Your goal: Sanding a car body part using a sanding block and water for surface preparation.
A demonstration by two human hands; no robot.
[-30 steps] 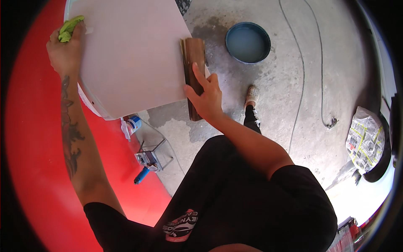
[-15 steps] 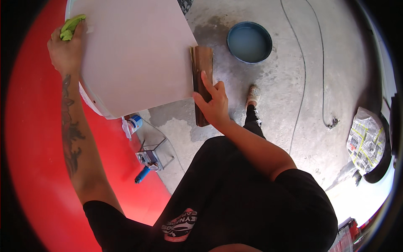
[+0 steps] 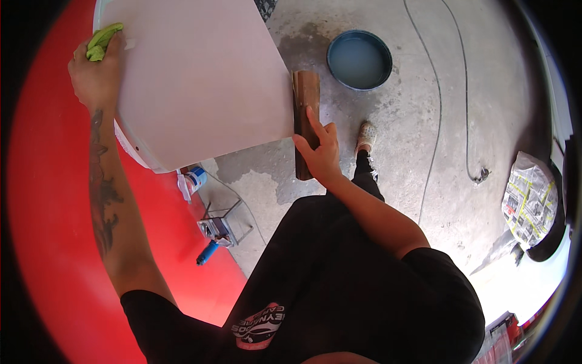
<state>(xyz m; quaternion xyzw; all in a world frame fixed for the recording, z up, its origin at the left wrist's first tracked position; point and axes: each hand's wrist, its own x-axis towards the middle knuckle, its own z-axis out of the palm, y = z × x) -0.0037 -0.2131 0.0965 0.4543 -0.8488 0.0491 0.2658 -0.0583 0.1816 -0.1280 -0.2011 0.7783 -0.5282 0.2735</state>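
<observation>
A broad pale panel (image 3: 200, 79) with a smooth, matte face fills the upper left. At its left edge my left hand (image 3: 97, 70) is closed around a crumpled lime-green cloth (image 3: 103, 41). By the panel's right edge my right hand (image 3: 321, 148) grips a long brown sanding block (image 3: 308, 91), which looks wrapped in sandpaper. The thumb and the stretched index finger press along the block, while the other fingers are curled and partly hidden. The block stands lengthwise beside the panel's edge; whether it touches there I cannot tell.
A round dark-blue basin (image 3: 359, 60) of cloudy water stands on the concrete floor, right of the panel. A red surface (image 3: 54, 200) runs down the left. Below the panel are a can (image 3: 195, 177) and a small metal stand (image 3: 227, 221). A cable (image 3: 465, 91) lies right.
My right hand and the sanding block have shifted right, uncovering more of the panel's right edge. My left hand with the green cloth has stayed in place.
</observation>
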